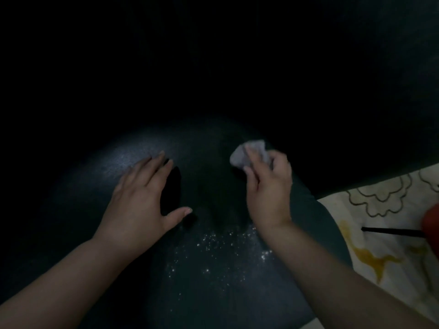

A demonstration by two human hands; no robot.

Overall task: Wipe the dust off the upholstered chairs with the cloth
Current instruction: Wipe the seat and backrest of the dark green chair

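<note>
We worked in dim light over a dark chair seat (213,269). Our left hand (140,200) lay flat on the seat, fingers straight and close together, thumb spread out to the side, holding nothing. Our right hand (266,186) was curled round a small grey cloth (249,151), which was bunched between thumb and fingers and stuck out past the fingertips, over the far part of the seat; we could not tell whether the cloth touched the upholstery. Pale dust (221,248) speckled the seat near us, between our two forearms and just below the right wrist. Everything beyond the seat was too dark to make out. At the right edge lay a light fabric (384,252) with outlined flower shapes and yellow patches, with a thin black rod (392,231) across it and a blurred red thing (431,222) at the rod's far end.
</note>
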